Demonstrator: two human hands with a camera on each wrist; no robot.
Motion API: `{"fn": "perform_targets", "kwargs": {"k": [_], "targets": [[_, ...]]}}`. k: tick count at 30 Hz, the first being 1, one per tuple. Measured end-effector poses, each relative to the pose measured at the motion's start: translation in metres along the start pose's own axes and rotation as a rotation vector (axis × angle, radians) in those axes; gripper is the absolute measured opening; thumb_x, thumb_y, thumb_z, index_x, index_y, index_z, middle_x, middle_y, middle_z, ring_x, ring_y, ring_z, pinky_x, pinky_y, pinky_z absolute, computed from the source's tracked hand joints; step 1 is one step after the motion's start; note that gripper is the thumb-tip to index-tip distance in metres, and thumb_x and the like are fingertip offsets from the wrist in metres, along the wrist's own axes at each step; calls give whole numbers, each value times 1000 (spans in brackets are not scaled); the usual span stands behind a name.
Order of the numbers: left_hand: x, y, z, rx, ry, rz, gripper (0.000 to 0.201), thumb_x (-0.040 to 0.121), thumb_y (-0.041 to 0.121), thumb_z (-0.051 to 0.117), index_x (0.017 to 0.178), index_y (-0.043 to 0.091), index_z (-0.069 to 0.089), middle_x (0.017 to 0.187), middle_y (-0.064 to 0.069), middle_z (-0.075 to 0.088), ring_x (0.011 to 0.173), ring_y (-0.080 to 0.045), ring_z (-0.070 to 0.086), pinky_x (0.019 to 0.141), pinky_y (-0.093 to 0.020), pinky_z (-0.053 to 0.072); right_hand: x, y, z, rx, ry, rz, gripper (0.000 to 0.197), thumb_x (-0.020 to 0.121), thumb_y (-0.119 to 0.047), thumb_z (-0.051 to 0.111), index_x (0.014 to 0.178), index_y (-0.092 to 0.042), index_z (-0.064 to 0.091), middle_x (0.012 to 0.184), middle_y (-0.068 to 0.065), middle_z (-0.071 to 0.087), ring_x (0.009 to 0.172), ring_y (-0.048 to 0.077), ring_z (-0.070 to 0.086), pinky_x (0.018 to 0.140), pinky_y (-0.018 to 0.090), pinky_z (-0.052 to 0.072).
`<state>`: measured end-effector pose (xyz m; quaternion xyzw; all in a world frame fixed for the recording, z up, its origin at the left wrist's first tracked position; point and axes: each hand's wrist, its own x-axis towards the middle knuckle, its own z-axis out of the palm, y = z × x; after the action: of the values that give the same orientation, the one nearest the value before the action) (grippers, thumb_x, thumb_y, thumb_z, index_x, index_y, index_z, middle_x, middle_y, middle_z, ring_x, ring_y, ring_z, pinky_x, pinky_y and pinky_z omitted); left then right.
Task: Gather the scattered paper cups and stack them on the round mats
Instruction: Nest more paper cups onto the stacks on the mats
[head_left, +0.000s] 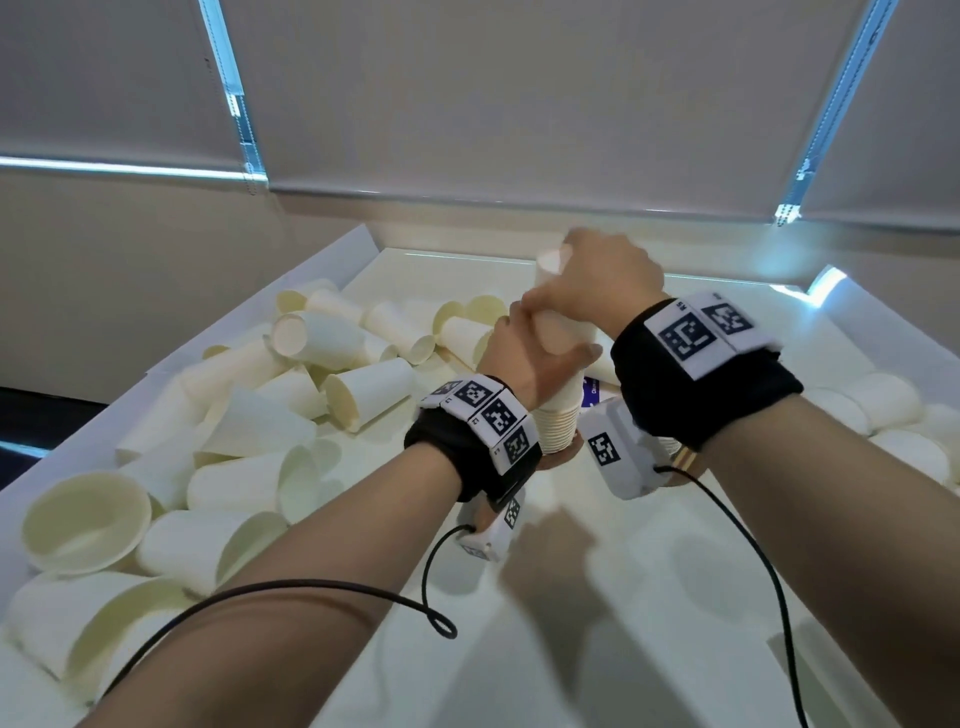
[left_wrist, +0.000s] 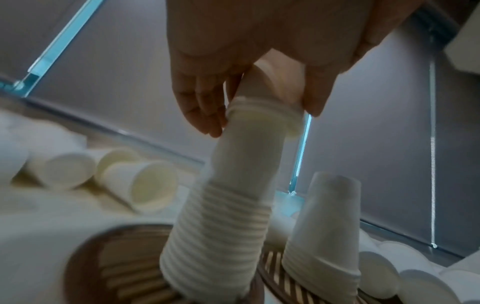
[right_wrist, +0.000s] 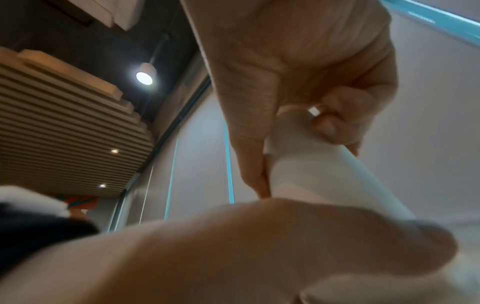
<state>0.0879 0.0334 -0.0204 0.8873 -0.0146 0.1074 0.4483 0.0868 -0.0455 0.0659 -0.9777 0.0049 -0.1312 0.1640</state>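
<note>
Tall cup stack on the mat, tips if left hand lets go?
Probably. The tall cup stack already leans in the left wrist view, narrow and high over its base on the round mat. Left hand grips mid-height while right hand holds the top cups. Thin paper, so likely light; a sideways nudge could topple it. The shorter stack looks steadier.

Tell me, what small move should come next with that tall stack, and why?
Probably push the top cups fully down with the right hand: they sit high on the tall stack, which the left hand steadies over the round mat.
</note>
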Motion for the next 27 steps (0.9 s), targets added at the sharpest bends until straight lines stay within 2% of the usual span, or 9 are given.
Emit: {"fn": "perform_targets", "kwargs": {"k": [3, 5, 10, 14, 18, 20, 23, 25, 27], "targets": [[2, -15, 11, 53, -70, -58, 69, 70, 41, 75, 125, 11, 47, 114, -6, 62, 106, -22, 62, 82, -30, 49, -2, 12, 34, 30, -195, 39, 64, 81, -56, 58, 129, -14, 46, 121, 11, 57, 104, 29, 57, 74, 31, 41], [3, -24, 12, 66, -93, -96, 66, 70, 35, 76, 125, 12, 47, 115, -3, 60, 105, -21, 61, 87, -31, 50, -2, 17, 50, 177, -232, 48, 69, 81, -57, 57, 134, -17, 37, 125, 13, 52, 107, 32, 55, 81, 34, 45], [14, -32, 3, 165, -52, -124, 68, 66, 38, 78, 122, 14, 48, 112, -3, 61, 105, -22, 61, 92, -38, 50, 3, 10, 63, 300, -209, 0, 72, 82, -56, 59, 137, -19, 32, 127, 14, 46, 111, 34, 53, 90, 39, 45], [23, -39, -31, 528, -54, -185, 78, 67, 50, 77, 128, 12, 45, 124, -8, 52, 118, -27, 49, 97, -37, 41, 4, 4, 69, 281, -143, -9, 64, 84, -48, 57, 136, -18, 34, 127, 14, 47, 112, 34, 52, 84, 36, 40], [21, -67, -70, 776, 54, -283, 44, 83, 30, 61, 117, 7, 45, 126, -17, 45, 119, -33, 41, 98, -43, 37, 1, -2, 69, 160, -68, -18, 68, 84, -55, 53, 137, -15, 34, 132, 14, 45, 122, 32, 43, 92, 41, 38], [13, -82, -78, 958, -22, -248, 34, 89, 22, 48, 119, 7, 45, 123, -18, 45, 116, -36, 43, 96, -45, 38, -3, -5, 70, 150, 16, -48, 77, 83, -58, 52, 141, -12, 30, 137, 15, 40, 127, 33, 36, 101, 44, 34], [2, -99, -75, 1098, -173, -212, 38, 90, 17, 42, 127, 12, 43, 120, -15, 41, 115, -39, 41, 87, -53, 44, -13, -10, 73, 293, 253, -268, 69, 85, -41, 57, 141, -6, 34, 137, 17, 39, 129, 32, 36, 109, 42, 29], [-3, -100, -68, 1038, -193, -291, 53, 89, 22, 48, 139, 8, 34, 133, -15, 38, 122, -39, 39, 88, -57, 45, -24, -12, 75, 451, 380, -487, 50, 83, -20, 57, 129, -3, 48, 126, 15, 48, 119, 27, 45, 102, 34, 38], [-11, -92, -64, 884, -192, -358, 57, 86, 25, 59, 135, -1, 43, 136, -20, 47, 121, -38, 50, 90, -52, 49, -36, -11, 79, 485, 369, -661, 37, 78, -9, 55, 115, -2, 57, 113, 13, 55, 106, 22, 50, 90, 24, 43]]}}
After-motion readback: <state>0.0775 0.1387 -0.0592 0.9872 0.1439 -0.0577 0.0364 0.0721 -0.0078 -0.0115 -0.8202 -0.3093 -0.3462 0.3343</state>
